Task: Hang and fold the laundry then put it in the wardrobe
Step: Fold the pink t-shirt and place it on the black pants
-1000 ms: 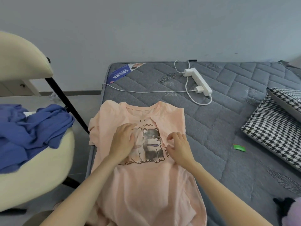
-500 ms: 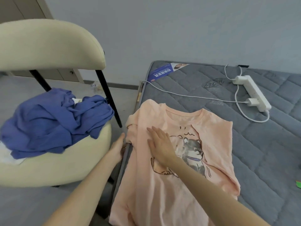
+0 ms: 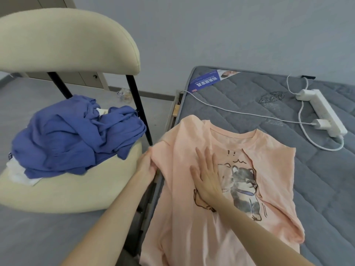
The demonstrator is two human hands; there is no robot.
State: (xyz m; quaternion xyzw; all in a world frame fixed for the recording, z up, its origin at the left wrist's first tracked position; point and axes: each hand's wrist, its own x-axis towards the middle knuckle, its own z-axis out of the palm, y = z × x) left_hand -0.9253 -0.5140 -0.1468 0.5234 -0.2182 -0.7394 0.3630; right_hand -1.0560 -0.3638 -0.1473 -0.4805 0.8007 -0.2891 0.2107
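Observation:
A peach T-shirt (image 3: 184, 217) with a dog print lies front-up on the grey mattress (image 3: 317, 179), its left side hanging over the bed's edge. My right hand (image 3: 206, 176) lies flat on the shirt's chest, fingers straight, just left of the print. My left hand (image 3: 147, 167) grips the shirt's left sleeve at the bed's edge, its fingertips tucked under the fabric. The shirt's right sleeve is folded in over the front. A crumpled blue garment (image 3: 76, 135) is heaped on the cream chair (image 3: 67, 191) to the left.
A white power strip (image 3: 324, 112) and its cable (image 3: 240, 114) lie on the mattress behind the shirt. A blue label (image 3: 206, 83) sits at the mattress's far corner. White cloth (image 3: 18, 169) shows under the blue heap. The grey wall stands behind.
My view swung left, bringing the chair in. My left hand left the shirt's chest and took the left sleeve at the bed's edge. My right hand slid left across the print.

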